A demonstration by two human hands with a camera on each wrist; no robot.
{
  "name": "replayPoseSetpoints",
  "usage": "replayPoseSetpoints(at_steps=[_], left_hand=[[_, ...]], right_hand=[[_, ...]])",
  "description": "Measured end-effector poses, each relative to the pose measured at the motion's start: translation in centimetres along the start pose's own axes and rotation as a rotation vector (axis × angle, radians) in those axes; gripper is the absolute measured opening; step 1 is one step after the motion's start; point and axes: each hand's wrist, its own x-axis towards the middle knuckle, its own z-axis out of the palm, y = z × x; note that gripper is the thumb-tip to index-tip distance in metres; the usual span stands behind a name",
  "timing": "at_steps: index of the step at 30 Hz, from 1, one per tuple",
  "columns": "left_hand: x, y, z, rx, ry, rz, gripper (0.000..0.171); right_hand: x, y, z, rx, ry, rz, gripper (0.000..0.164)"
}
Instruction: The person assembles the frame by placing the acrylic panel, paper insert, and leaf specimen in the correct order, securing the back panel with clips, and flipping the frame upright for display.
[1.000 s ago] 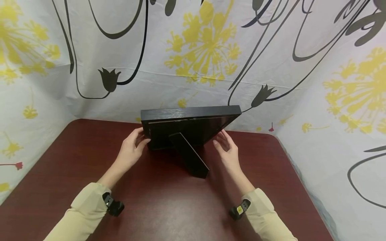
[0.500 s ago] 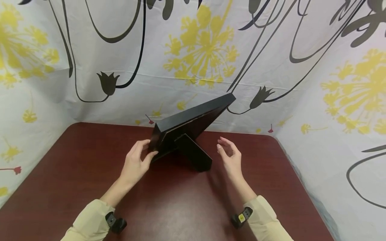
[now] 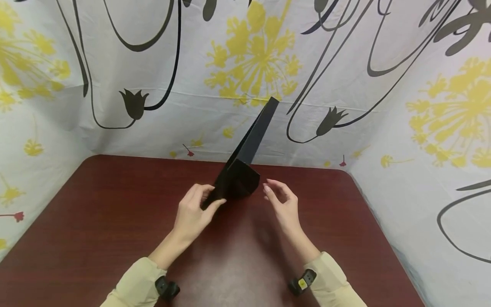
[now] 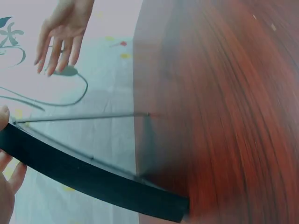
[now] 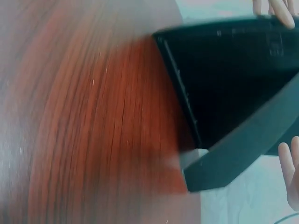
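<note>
A black picture frame (image 3: 258,136) with a fold-out easel leg (image 3: 245,179) stands on the table, turned nearly edge-on in the head view. My left hand (image 3: 193,213) pinches its near side edge between thumb and fingers. In the left wrist view that dark edge (image 4: 84,179) runs down to the tabletop. The right wrist view shows the frame's black back (image 5: 224,79) with the leg sticking out. To the right of the leg, my right hand (image 3: 281,202) hovers apart from the frame, fingers loosely bent and holding nothing. The frame's front is hidden from the head view.
The dark red wooden table (image 3: 126,204) has rounded far corners. Right behind it hangs a pale cloth (image 3: 215,115) with yellow and grey flower prints, which also closes in both sides. Each wrist wears a small black camera (image 3: 303,282) on a strap.
The frame has swung round: its left edge has come toward me and its right end has gone away. My left hand has moved right with it. My right hand has let go of the frame.
</note>
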Motion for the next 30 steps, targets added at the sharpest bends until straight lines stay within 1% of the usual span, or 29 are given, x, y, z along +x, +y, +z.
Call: replayPoseSetpoints(at_steps=[4, 7, 10, 13, 15, 16, 18, 20, 23, 27, 29, 30], left_hand=[[0.0, 1.0, 1.3, 0.040, 0.023, 0.001, 0.036], [0.0, 1.7, 2.3, 0.057, 0.044, 0.007, 0.035], [0.1, 2.3, 3.4, 0.058, 0.068, 0.002, 0.036], [0.1, 3.0, 4.6, 0.075, 0.095, -0.002, 0.035], [0.1, 3.4, 5.3, 0.076, 0.101, -0.006, 0.034], [0.2, 3.5, 5.5, 0.064, 0.092, -0.014, 0.032], [0.2, 3.7, 5.5, 0.014, 0.044, -0.055, 0.031], [0.2, 3.5, 5.2, -0.039, -0.010, -0.107, 0.032], [0.1, 2.4, 4.2, -0.091, -0.076, -0.207, 0.035], [-0.2, 0.7, 2.6, -0.146, -0.088, -0.347, 0.032], [-0.3, 0.0, 1.8, -0.181, -0.093, -0.416, 0.027], [-0.3, -0.3, 1.4, -0.192, -0.096, -0.440, 0.024]], right_hand=[[-0.9, -1.0, 1.0, -0.003, -0.036, -0.028, 0.030], [-1.5, -2.1, 1.9, 0.020, -0.025, -0.058, 0.031], [-2.1, -3.2, 2.9, 0.081, 0.032, -0.075, 0.034], [-2.4, -3.9, 3.8, 0.113, 0.100, -0.076, 0.035], [-2.1, -3.5, 4.1, 0.116, 0.150, -0.079, 0.035], [-2.0, -3.4, 4.3, 0.117, 0.177, -0.070, 0.035], [-1.5, -3.4, 4.6, 0.118, 0.229, -0.047, 0.033], [-1.1, -3.4, 4.6, 0.127, 0.272, -0.019, 0.030], [-0.6, -4.0, 4.3, 0.180, 0.310, 0.030, 0.024], [0.0, -3.9, 3.4, 0.209, 0.339, 0.083, 0.021], [0.2, -4.0, 3.0, 0.201, 0.346, 0.111, 0.020], [0.3, -4.0, 2.8, 0.194, 0.349, 0.123, 0.020]])
